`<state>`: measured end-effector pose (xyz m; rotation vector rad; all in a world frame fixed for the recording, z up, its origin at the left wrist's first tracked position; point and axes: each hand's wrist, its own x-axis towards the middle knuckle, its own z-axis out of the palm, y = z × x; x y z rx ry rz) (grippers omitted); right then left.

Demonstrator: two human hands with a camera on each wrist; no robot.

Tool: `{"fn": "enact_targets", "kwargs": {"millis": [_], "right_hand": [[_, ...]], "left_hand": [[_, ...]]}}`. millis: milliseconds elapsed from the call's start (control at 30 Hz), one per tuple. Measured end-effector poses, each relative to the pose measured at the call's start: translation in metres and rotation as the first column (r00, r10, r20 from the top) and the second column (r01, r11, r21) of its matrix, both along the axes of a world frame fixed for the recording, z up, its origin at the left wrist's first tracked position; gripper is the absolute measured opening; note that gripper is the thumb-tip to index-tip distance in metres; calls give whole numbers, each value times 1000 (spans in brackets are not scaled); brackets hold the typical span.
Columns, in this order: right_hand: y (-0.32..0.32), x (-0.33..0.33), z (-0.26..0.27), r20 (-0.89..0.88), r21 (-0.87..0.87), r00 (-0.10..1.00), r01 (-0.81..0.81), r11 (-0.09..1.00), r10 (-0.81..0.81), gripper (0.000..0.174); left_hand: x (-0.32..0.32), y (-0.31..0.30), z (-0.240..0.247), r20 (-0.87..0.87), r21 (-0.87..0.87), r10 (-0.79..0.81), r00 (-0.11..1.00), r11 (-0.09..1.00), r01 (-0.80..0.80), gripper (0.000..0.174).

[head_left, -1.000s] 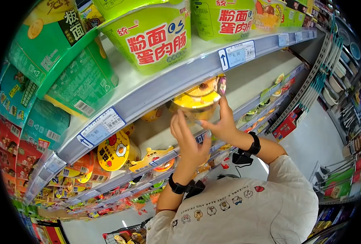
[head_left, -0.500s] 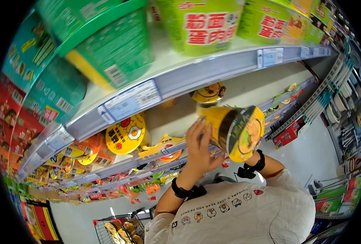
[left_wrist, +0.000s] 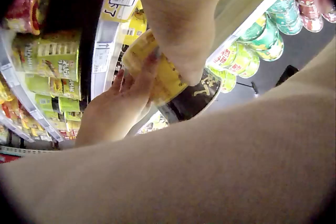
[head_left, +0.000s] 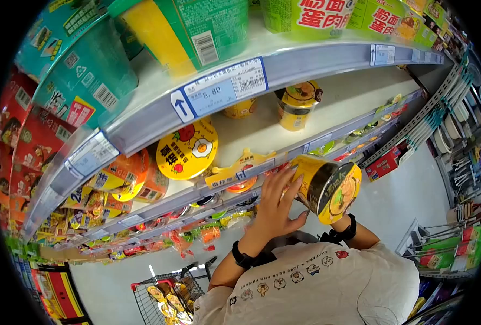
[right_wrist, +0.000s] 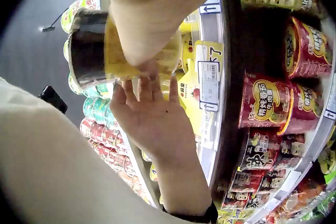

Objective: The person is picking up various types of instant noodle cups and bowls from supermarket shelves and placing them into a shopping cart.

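A yellow-and-black instant noodle cup is tilted in front of the shelf in the head view, its picture lid turned toward the lower right. My left hand lays nearly straight fingers along its side near the base, the thumb standing off below. Behind the cup, my right hand is mostly hidden in the head view. The left wrist view shows that right hand gripping the cup near its base. In the right wrist view the left fingertips meet the cup's yellow wall.
Another yellow noodle cup stands on the shelf behind, and a tomato-and-egg cup sits farther left. Above them runs a shelf edge with a price tag, carrying green tubs. A wire cart with several noodle cups is at the lower left.
The noodle cup has come out from under the upper shelf edge toward the body and tipped, lid to the lower right. The head view has shifted, and the cart shows more fully.
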<state>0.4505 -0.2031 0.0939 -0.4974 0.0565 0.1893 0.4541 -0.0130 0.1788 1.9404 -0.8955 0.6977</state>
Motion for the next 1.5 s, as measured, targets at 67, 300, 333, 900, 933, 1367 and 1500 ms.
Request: {"fn": "enact_targets", "kwargs": {"millis": [67, 300, 333, 900, 933, 1367, 1500], "right_hand": [[-13, 7, -59, -25, 18, 997, -66, 998, 67, 36], [-33, -19, 6, 375, -835, 880, 185, 519, 290, 53], [-39, -22, 5, 425, -867, 850, 284, 410, 310, 61], [-34, -83, -11, 407, -909, 591, 341, 241, 696, 60], [-29, -88, -16, 390, -914, 555, 326, 239, 734, 62], [60, -228, -60, 105, -769, 324, -573, 284, 940, 57], [94, -303, -55, 24, -607, 222, -771, 190, 975, 53]], "left_hand": [[-9, -4, 2, -42, -14, 9, 999, 1000, -9, 78], [-37, -51, -10, -234, -75, -3, 972, 997, -15, 87], [-41, -58, -14, -268, -72, -10, 963, 997, -9, 90], [-161, -92, -93, -570, -462, 183, 801, 735, -497, 62], [-171, -88, -93, -555, -474, 216, 803, 711, -520, 59], [-358, -31, -105, -787, -439, 395, 474, 182, -880, 46], [-435, -22, -94, -755, -366, 533, 382, 140, -920, 51]]}}
